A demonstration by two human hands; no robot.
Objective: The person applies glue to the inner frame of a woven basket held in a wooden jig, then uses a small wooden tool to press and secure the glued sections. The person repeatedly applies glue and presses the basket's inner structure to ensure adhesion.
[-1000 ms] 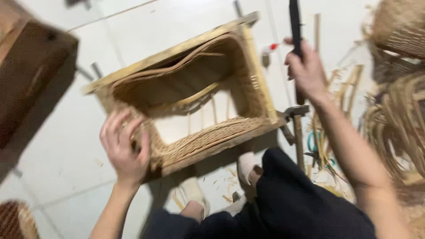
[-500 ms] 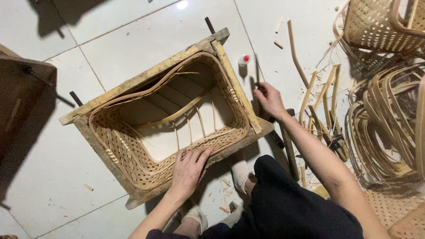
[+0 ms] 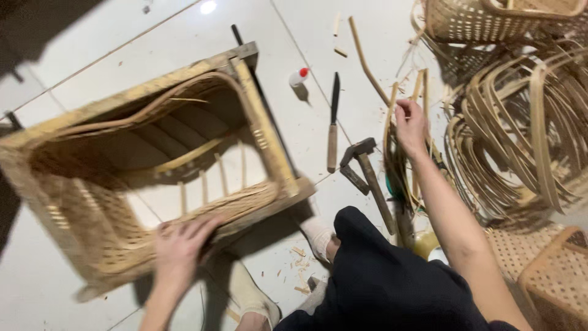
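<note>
Since half a second ago, the right hand (image 3: 410,122) has been carried away from the frame's corner and out to the bundle of bamboo strips (image 3: 398,153) on the floor, while the left hand (image 3: 179,248) has been kept on the basket's near wall; the knife, held upright a second ago, is now lying down.

From the head view, the half-woven basket (image 3: 153,178) is seen held inside a square wooden frame (image 3: 263,132) that lies tilted on the white tiled floor (image 3: 122,49), left of the person's knees. The left fingers are spread flat against the woven wall, pressing rather than gripping. The right fingers are curled about the tops of the strips, though whether one strip has been singled out cannot be told. A knife (image 3: 332,122), a hammer (image 3: 367,168) and a small glue bottle (image 3: 297,76) lie between basket and bundle. Finished baskets (image 3: 490,21) and coils of split cane (image 3: 520,135) are heaped at the right.

A fresh strip appears to be being chosen. One strip would next need to be drawn free and brought across to the open weave while the basket is steadied.
</note>
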